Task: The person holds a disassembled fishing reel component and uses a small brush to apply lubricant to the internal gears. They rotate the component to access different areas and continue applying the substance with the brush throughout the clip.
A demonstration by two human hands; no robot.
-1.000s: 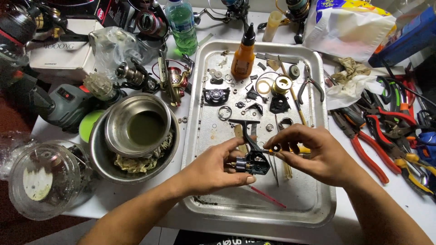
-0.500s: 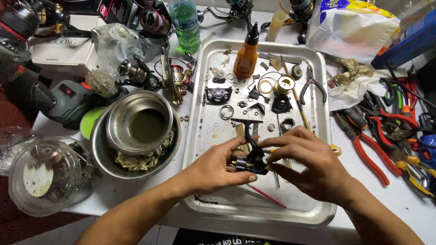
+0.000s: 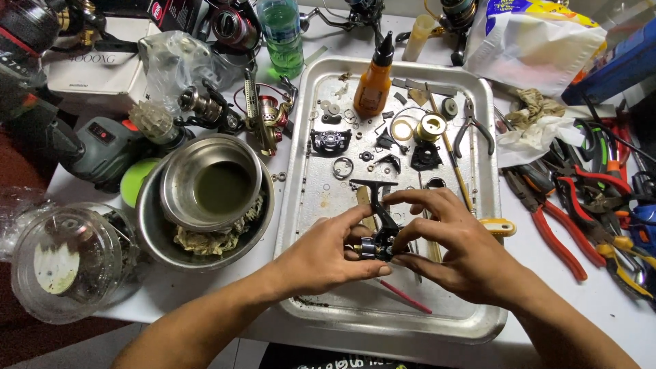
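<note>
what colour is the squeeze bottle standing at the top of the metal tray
The squeeze bottle is orange with a black nozzle cap, seen in the head view.

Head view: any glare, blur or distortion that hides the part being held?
Head view: sharp and evenly lit; mild glare on the metal tray and steel bowl; wide-lens bending at the edges; left hand and right hand partly cover the dark reel body.

Right hand (image 3: 451, 249) shifted left, fingers now covering reel body (image 3: 377, 240).
</note>
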